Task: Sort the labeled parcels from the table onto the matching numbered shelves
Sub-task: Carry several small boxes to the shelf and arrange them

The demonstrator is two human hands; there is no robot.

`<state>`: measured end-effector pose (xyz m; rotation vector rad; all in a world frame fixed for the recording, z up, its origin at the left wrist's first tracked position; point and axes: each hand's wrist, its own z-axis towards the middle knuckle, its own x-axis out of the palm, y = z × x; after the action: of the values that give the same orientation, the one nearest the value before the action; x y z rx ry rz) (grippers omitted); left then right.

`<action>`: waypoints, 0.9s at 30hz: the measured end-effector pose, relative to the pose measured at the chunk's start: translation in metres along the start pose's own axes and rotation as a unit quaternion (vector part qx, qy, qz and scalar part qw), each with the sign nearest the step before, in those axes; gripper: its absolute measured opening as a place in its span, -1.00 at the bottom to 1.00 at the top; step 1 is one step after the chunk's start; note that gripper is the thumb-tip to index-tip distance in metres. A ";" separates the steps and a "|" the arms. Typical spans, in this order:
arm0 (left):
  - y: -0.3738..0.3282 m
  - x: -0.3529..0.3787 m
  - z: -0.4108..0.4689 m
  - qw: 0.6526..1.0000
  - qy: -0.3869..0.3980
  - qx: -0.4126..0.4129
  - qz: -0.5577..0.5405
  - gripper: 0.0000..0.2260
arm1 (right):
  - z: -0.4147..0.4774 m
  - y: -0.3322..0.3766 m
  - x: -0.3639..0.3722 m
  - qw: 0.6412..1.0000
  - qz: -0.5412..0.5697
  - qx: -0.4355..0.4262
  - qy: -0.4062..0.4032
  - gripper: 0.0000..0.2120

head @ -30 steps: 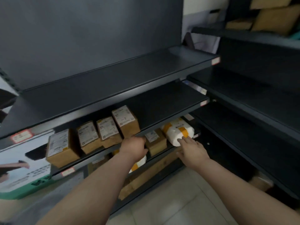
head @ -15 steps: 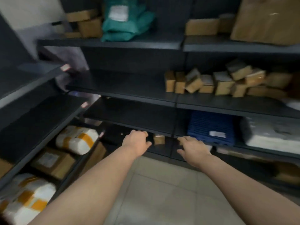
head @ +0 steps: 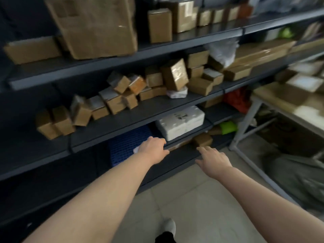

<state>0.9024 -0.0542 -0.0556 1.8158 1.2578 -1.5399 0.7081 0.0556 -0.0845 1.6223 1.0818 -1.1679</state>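
parcels (head: 304, 83) wait flat on the table (head: 266, 95) out at two o'clock, white labels up, too smeared to call a long axis. neither the left hand (head: 154, 149) nor the right hand (head: 213, 160) carries one, both float empty with fingers loose and spread. small cardboard boxes (head: 175, 74) already crowd the middle shelf (head: 154, 107) from nine to one o'clock, so i'd judge sorting partly done with table stock left.

Dark metal shelves (head: 143, 111) run in tiers across the upper and middle frame, in dim light. A table (head: 244, 123) with white legs stands at the right edge. Pale floor tiles (head: 192, 199) fill the lower centre.
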 end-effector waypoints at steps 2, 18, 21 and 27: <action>-0.019 -0.006 0.036 0.999 0.002 0.035 0.002 -0.58 | 0.010 -0.025 -0.007 0.999 0.004 0.050 -0.005 -0.53; -0.219 -0.019 0.213 0.944 0.079 0.305 0.093 -0.59 | -0.008 -0.186 -0.041 0.919 0.047 0.386 -0.068 -0.52; -0.271 -0.016 0.223 0.931 0.080 0.342 0.103 -0.58 | -0.014 -0.225 -0.046 0.903 0.057 0.417 -0.089 -0.55; -0.379 -0.006 0.260 0.915 0.065 0.379 0.121 -0.55 | -0.008 -0.325 -0.057 0.881 0.095 0.449 -0.113 -0.55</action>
<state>0.4440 -0.0803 -0.0410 2.4555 0.4423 -1.9358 0.3899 0.1420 -0.0742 2.1222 0.1765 -1.8095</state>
